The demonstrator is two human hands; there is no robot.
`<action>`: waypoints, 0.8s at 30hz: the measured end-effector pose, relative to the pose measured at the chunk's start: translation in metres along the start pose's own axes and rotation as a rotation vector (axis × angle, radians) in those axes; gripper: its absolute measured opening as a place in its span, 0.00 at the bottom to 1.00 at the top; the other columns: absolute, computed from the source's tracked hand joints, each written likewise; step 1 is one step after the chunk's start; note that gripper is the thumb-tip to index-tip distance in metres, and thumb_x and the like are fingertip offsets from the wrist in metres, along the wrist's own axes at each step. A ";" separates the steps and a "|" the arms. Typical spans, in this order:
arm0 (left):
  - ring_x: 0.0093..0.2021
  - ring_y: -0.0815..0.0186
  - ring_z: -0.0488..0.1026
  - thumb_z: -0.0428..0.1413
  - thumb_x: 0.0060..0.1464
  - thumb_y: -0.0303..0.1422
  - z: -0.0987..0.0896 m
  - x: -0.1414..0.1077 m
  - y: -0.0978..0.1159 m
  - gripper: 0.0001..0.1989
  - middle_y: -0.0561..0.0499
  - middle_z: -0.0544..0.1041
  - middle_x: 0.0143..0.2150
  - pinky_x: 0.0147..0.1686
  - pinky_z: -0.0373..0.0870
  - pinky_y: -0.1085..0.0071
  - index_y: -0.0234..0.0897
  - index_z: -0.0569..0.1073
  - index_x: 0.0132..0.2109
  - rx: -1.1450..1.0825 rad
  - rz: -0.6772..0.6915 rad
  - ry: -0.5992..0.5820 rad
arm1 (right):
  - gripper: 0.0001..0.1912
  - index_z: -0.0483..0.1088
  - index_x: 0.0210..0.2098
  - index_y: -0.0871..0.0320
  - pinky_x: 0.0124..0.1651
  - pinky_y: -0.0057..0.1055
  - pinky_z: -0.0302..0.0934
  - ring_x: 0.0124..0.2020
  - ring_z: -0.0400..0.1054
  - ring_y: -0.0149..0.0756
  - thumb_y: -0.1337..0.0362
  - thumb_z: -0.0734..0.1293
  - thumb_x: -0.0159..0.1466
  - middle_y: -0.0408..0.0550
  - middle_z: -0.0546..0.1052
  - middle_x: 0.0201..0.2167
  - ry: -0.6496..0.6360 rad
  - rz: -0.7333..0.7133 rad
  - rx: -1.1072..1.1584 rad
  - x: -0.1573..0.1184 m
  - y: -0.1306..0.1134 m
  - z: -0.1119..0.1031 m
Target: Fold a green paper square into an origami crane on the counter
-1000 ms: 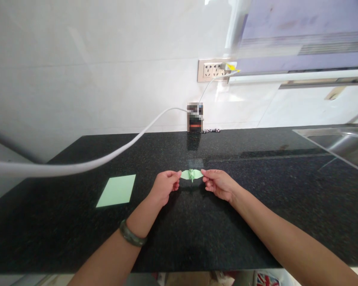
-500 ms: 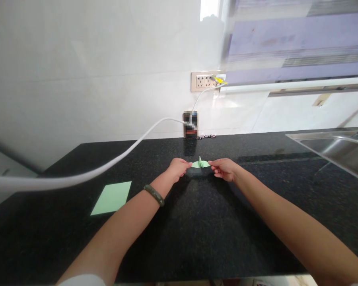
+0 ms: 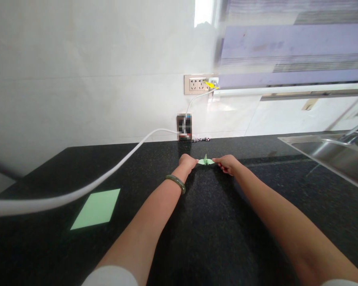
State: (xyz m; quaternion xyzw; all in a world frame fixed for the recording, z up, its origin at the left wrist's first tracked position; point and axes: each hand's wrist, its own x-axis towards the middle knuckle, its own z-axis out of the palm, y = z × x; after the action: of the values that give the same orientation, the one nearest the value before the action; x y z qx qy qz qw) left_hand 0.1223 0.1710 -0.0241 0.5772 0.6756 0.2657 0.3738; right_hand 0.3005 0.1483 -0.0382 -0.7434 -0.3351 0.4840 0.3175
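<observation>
A small folded light green paper figure (image 3: 206,161), with a pointed middle and two spread wings, is held between my hands near the back of the black counter. My left hand (image 3: 187,162) pinches its left wing tip. The right wing tip is between the fingers of my right hand (image 3: 226,163). A flat green paper sheet (image 3: 97,209) lies on the counter to the left of my left forearm, which wears a dark green bangle.
A phone-like pixelated object (image 3: 184,127) leans on the wall, with a beaded string (image 3: 201,139) beside it. A white cable (image 3: 119,163) crosses the left side from there. Wall sockets (image 3: 193,84) are above; a metal sink (image 3: 343,153) is at the right.
The view has shifted a little. Relative to the phone-like object, both hands and the folded figure have moved right. Both hands still grip the wings.
</observation>
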 end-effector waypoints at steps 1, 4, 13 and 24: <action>0.37 0.56 0.73 0.63 0.36 0.36 0.002 0.002 -0.001 0.17 0.35 0.75 0.36 0.28 0.64 0.71 0.27 0.73 0.33 0.022 0.003 0.004 | 0.15 0.62 0.47 0.62 0.42 0.39 0.63 0.42 0.65 0.37 0.62 0.60 0.62 0.51 0.67 0.46 0.010 0.002 -0.012 0.002 0.000 0.001; 0.38 0.55 0.73 0.62 0.37 0.37 0.006 0.008 -0.004 0.18 0.34 0.75 0.38 0.29 0.64 0.70 0.28 0.73 0.33 0.086 0.012 0.008 | 0.16 0.62 0.47 0.62 0.42 0.39 0.63 0.42 0.65 0.37 0.62 0.60 0.62 0.52 0.67 0.46 0.032 0.009 -0.045 0.006 -0.001 0.003; 0.41 0.51 0.72 0.60 0.39 0.40 0.010 0.019 -0.006 0.19 0.32 0.75 0.37 0.32 0.64 0.67 0.28 0.73 0.35 0.247 0.048 -0.001 | 0.15 0.63 0.47 0.61 0.42 0.39 0.62 0.42 0.65 0.37 0.62 0.60 0.62 0.52 0.67 0.46 0.083 0.003 -0.087 0.009 -0.002 0.008; 0.36 0.59 0.74 0.57 0.44 0.42 0.007 0.016 -0.008 0.18 0.38 0.76 0.32 0.33 0.66 0.71 0.29 0.73 0.35 0.270 0.098 -0.029 | 0.16 0.62 0.47 0.63 0.42 0.39 0.62 0.42 0.65 0.37 0.62 0.61 0.62 0.52 0.67 0.46 0.167 -0.090 -0.042 -0.009 -0.006 0.009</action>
State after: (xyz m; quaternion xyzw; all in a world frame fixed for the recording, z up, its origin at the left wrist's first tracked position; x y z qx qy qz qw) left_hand 0.1219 0.1843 -0.0376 0.6583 0.6709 0.1819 0.2889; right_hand 0.2882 0.1459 -0.0322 -0.7719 -0.3507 0.3982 0.3501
